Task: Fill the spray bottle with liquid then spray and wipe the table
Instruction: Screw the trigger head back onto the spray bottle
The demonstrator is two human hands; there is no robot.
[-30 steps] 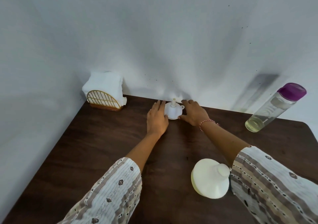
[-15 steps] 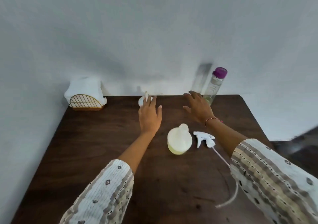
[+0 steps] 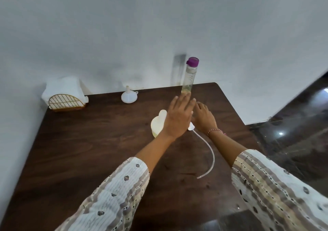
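A cream spray bottle (image 3: pixel 157 123) without its head stands mid-table, partly hidden by my left hand (image 3: pixel 179 117), which hovers flat above it with fingers spread. The white spray head (image 3: pixel 191 127) lies beside the bottle, mostly covered by both hands; its long dip tube (image 3: pixel 209 152) curves toward me. My right hand (image 3: pixel 204 118) rests over the spray head, fingers apart; a grip cannot be made out. A clear bottle with a purple cap (image 3: pixel 189 78) and a little yellowish liquid stands at the table's far edge. A white funnel (image 3: pixel 129 96) sits upside down near the wall.
The dark wooden table (image 3: pixel 88 151) fits into a corner of white walls. A gold wire holder with white napkins (image 3: pixel 64 96) stands at the far left corner. The table's right edge drops to a dark glossy floor (image 3: pixel 292 142).
Both hands left the funnel and moved right: the left one from near the funnel to above the spray bottle, the right one onto the spray head. The view swung right.
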